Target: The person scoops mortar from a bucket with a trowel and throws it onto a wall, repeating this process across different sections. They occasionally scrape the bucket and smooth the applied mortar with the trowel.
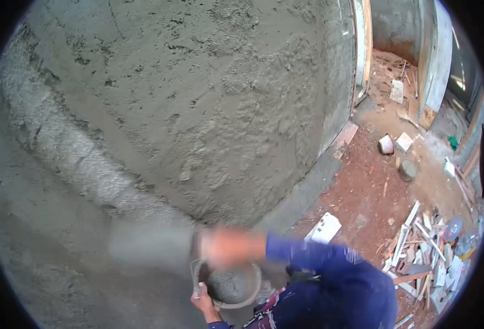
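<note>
Mortar fills the bucket [232, 285] near the bottom, gripped at its left rim by the left hand [202, 299]. Right hand [225, 247], blurred, grasps a trowel [151, 244] pressed against the plastered wall [198, 98].

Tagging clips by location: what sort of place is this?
Most likely a building site during plastering: a wall coated in rough wet mortar, a bowl of mortar held by the left hand, and broken tile rubble on bare red earth.

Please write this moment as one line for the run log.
left hand: holds mortar pan | right hand: blurred, at plastered wall
</note>
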The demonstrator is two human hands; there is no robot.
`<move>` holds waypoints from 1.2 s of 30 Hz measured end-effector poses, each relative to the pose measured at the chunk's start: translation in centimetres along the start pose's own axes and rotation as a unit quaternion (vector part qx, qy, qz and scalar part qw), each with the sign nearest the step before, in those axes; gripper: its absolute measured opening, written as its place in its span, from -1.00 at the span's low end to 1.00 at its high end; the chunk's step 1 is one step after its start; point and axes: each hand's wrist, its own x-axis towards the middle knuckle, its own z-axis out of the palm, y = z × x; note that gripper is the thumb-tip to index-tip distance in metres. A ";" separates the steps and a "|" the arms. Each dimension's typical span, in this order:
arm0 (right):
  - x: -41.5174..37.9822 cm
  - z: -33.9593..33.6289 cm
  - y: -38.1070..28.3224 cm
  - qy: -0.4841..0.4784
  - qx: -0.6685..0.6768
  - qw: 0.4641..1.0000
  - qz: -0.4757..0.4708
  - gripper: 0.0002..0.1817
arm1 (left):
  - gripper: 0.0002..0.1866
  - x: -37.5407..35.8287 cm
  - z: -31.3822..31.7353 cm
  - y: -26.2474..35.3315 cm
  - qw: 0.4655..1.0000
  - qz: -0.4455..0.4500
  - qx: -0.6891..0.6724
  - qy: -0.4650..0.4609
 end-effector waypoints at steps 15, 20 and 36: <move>-14.1 5.4 3.4 -0.325 0.127 0.891 0.291 -0.63 | -0.59 0.7 10.0 12.8 0.917 0.300 0.110 -0.240; -16.9 4.7 -2.7 -0.181 0.497 0.779 0.336 -0.74 | -0.55 1.7 12.1 13.4 0.919 0.307 0.102 -0.226; -14.4 -16.9 -4.4 0.259 0.600 0.757 0.035 -0.39 | -0.64 2.2 3.7 1.4 0.999 0.036 0.010 -0.016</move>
